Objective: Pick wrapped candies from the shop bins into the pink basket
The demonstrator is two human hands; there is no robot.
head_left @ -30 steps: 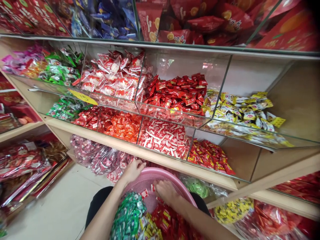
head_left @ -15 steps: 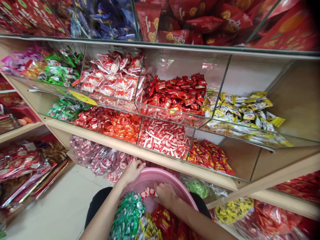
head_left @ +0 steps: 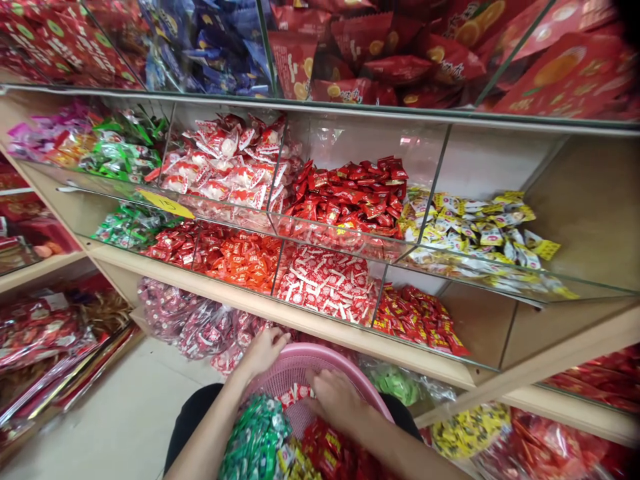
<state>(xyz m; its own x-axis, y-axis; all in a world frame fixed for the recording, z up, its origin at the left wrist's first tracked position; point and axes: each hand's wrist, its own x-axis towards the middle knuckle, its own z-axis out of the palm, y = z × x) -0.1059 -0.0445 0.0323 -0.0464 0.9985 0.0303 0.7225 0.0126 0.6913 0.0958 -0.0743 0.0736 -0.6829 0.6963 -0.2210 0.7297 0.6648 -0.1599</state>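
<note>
A pink plastic basket (head_left: pixel 357 370) sits between my dark-clothed legs, holding wrapped candies in separate heaps. Green candies (head_left: pixel 257 433) fill its left part, red ones (head_left: pixel 333 443) the right, with yellow ones (head_left: pixel 295 460) between. My left hand (head_left: pixel 264 351) is curled at the basket's far-left rim, gripping it. Inside the basket, my right hand (head_left: pixel 334 397) has its fingers bent downward beside a few red-and-white candies (head_left: pixel 295 395). Its fingertips are partly hidden and slightly blurred, so what they hold cannot be made out.
A wooden shelf edge (head_left: pixel 320 327) runs just beyond the basket. Glass-fronted bins above hold red-and-white candies (head_left: pixel 327 283), red-and-yellow candies (head_left: pixel 417 317) and orange-red candies (head_left: pixel 245 257). A yellow price tag (head_left: pixel 166 203) hangs at left. Bagged candies (head_left: pixel 200 327) lie under the shelf.
The view has tilted up slightly, so the shelves sit lower in the picture. My right hand has shifted slightly within the basket; my left hand stays at the rim.
</note>
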